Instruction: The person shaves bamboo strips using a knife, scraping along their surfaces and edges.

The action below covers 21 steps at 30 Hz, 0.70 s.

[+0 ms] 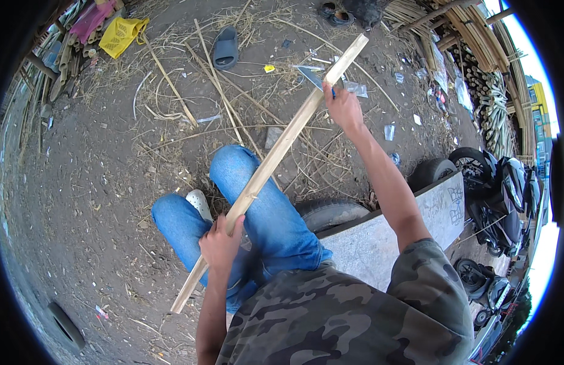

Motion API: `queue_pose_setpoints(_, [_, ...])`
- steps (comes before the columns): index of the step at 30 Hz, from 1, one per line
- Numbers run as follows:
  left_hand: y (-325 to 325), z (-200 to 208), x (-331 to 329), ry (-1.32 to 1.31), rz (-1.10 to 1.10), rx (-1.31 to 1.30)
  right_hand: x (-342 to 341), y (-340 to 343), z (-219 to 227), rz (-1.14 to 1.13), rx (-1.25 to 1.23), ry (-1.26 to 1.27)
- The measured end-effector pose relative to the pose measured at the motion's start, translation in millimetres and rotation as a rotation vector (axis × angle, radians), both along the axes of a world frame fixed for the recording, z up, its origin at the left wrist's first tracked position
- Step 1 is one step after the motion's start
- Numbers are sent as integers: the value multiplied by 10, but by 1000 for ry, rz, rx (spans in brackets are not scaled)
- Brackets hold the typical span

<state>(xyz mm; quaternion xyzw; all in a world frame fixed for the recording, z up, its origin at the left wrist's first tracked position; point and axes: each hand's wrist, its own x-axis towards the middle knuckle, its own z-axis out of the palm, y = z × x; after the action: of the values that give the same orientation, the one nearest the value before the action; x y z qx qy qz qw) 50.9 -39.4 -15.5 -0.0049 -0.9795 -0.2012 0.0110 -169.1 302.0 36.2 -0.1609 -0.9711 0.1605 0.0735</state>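
Bamboo is what I have in hand: a long, flat, pale split bamboo strip (276, 152) that runs from near left, below my knee, up to far right. My left hand (221, 243) wraps its fingers (235, 227) tight around the lower part of the strip, just above my blue-jeaned thighs (263, 213). My right hand (343, 108) is raised farther off at the strip's upper part, fingers closed on the handle of a broad grey metal blade (310, 77), which lies against the strip's left edge. I sit on a grey concrete slab (379, 237) with an old black tyre (330, 213) just beside it. Dirt ground (93, 201) spreads around, littered with thin bamboo slivers (172, 85). A dark slipper (225, 48) lies far ahead, a yellow plastic basket (120, 34) far left, and parked motorbikes (501, 188) stand at right.
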Motion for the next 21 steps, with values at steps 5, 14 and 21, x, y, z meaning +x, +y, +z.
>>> queue_pose_setpoints(5, [-16,-43,-19,116,-24,-36,27,-4,-154,39,-20,-12])
queue_pose_setpoints(14, [0,-11,-15,115,8,-46,830,-858,-240,125,-172,-64])
queue_pose_setpoints(21, [-22,-49,-4,86,2,-11,1750,-1613,-439,297,-243,-147])
